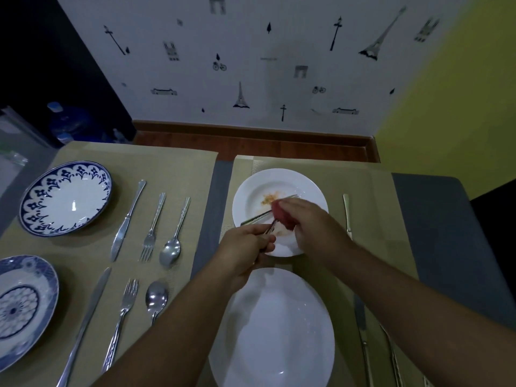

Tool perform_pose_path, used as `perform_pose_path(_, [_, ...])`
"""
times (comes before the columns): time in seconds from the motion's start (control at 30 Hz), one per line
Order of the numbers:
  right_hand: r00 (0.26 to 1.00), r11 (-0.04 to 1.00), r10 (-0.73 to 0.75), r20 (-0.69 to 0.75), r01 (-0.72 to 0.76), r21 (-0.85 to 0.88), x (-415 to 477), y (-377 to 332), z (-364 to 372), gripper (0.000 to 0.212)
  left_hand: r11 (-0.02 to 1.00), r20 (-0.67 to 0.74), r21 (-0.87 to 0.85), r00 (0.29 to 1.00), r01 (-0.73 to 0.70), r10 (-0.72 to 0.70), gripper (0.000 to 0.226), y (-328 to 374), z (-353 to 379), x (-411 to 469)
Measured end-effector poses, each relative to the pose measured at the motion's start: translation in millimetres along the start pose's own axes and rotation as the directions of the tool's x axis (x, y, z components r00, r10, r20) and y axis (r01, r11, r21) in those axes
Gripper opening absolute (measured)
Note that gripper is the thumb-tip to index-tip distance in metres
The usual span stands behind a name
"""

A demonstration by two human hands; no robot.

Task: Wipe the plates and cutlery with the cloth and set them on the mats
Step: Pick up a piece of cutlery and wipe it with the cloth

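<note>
At far left, on a beige woven mat, 2 round glazed plates: a scalloped blue-rimmed plate farther off, and a blue patterned plate nearer, cut by the frame edge. Just right of them, 2 rows of shiny metal cutlery, each piece apart from the next: far knife, far fork, far spoon; then near knife, near fork, and near spoon, partly hidden by the left forearm. Next, a bare strip of grey table, then a second beige mat. On it, toward the wall, a round white plate, smooth and glossy, smeared orange in its well, with a slim metal piece lying slantwise across it. Over that plate's near rim, the left hand, fingers curled tight round the handle of a thin metal utensil, kind impossible to tell with its far end buried in cloth. Touching it on the right, a crumpled red cloth, bunched in the right hand, fingers and thumb closed round it, knuckles up. Both forearms bare, reaching in from the bottom edge above a large white plate nearer the camera. At far right on the same mat, a metal handle beside the round plate, then a long knife and a thinner piece beside the large one.
</note>
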State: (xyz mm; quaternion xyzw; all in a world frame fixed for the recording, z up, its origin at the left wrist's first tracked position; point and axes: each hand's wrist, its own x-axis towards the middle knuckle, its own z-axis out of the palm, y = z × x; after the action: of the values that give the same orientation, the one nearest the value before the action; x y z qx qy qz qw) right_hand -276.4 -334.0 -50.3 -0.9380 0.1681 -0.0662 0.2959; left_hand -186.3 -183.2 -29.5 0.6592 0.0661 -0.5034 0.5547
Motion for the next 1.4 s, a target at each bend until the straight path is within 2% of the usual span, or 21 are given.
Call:
perform_pose_path(0.03, [0.999,0.999,0.033,-0.019,-0.033,0.002,-0.5,-4.6,-0.9,0.048,1.000,0.006,-0.003,1.000,0.006,-0.006,0.029,-0.8,-2.6,0.1])
perform_pose_path(0.07, [1.000,1.000,0.004,-0.008,-0.004,-0.014,-3.6,-12.4,-1.3,0.043,1.000,0.017,-0.001,1.000,0.005,-0.005,0.030,-1.5,-5.1,0.1])
perform_pose_path(0.17, [0.974,0.978,-0.207,0.092,0.208,-0.008,-15.7,-32.0,-2.9,0.025,1.000,0.049,0.025,0.999,-0.017,0.016,0.031,-5.1,-13.7,0.1])
perform_pose_path(0.2, [0.977,0.982,-0.189,0.097,0.190,-0.002,-12.0,-28.1,-2.7,0.026,0.999,0.053,0.028,0.998,-0.024,0.023,0.031,-6.4,-15.5,-0.3])
perform_pose_path(0.27, [0.998,1.000,-0.026,0.053,0.025,0.015,1.8,-14.2,-1.4,0.039,0.999,0.047,0.028,0.998,-0.034,0.032,0.033,-9.9,-17.9,-1.5])
perform_pose_path(0.33, [0.992,0.995,0.101,0.074,-0.102,0.001,13.6,0.5,-0.5,0.047,0.998,0.054,0.029,0.997,-0.058,0.056,0.034,-14.1,-19.0,-3.9])
perform_pose_path(0.43, [0.988,0.990,0.137,0.066,-0.133,-0.055,18.8,13.6,-4.1,0.045,0.995,0.044,0.040,0.995,-0.087,0.085,0.031,-16.2,-20.5,-9.1])
perform_pose_path(0.53, [0.973,0.976,0.216,-0.086,-0.217,-0.006,12.2,9.8,-11.1,0.050,0.997,-0.024,0.037,0.998,-0.065,0.066,0.019,-13.5,-19.6,-5.4])
perform_pose_path(0.57, [0.972,0.981,0.194,-0.131,-0.194,0.014,7.8,2.9,-13.6,0.049,0.998,-0.050,0.038,0.997,-0.051,0.053,0.021,-13.5,-18.4,-2.7])
perform_pose_path(0.63, [0.990,0.999,0.048,-0.136,-0.048,0.001,-3.9,-15.1,-15.5,0.042,0.997,-0.087,0.067,0.995,-0.036,0.042,0.022,-14.9,-15.5,2.4])
perform_pose_path(0.73, [0.979,0.968,-0.200,-0.026,0.194,-0.160,-21.8,-34.4,-3.1,0.031,0.980,-0.070,0.192,0.995,-0.053,0.067,0.020,-16.6,-13.0,3.7])
perform_pose_path(0.83, [0.958,0.926,-0.272,0.092,0.286,-0.245,-30.5,-27.8,12.3,0.043,0.954,-0.038,0.287,0.994,-0.089,0.104,0.019,-14.7,-12.0,0.5])
perform_pose_path(0.9, [0.967,0.928,-0.221,0.123,0.248,-0.278,-29.9,-19.5,10.3,0.052,0.942,-0.036,0.326,0.995,-0.081,0.098,0.018,-15.8,-11.1,-3.7])
perform_pose_path(0.97, [0.990,0.947,-0.086,0.112,0.116,-0.298,-25.5,-11.8,2.9,0.054,0.933,-0.028,0.353,0.996,-0.067,0.083,0.017,-19.4,-10.4,-8.5])
perform_pose_path(1.03, [1.000,0.957,0.009,0.026,-0.001,-0.289,-22.4,-1.9,-4.3,0.050,0.926,-0.019,0.371,0.997,-0.064,0.076,0.016,-23.2,-10.0,-10.8])
perform_pose_path(1.13, [0.987,0.976,0.100,-0.124,-0.122,-0.179,-25.4,1.0,-16.5,0.048,0.944,0.007,0.330,1.000,-0.020,0.019,0.012,-24.1,-10.9,-13.0])
perform_pose_path(1.2, [0.978,0.981,0.131,-0.162,-0.151,-0.120,-35.8,-2.7,-22.1,0.043,0.956,0.044,0.293,0.999,-0.001,-0.012,0.013,-23.2,-10.9,-13.0])
perform_pose_path(1.4, [0.972,0.987,0.159,-0.174,-0.159,0.012,-73.0,-2.5,-13.6,0.046,0.991,0.069,0.094,0.992,0.099,-0.106,0.014,-21.8,0.4,-10.0])
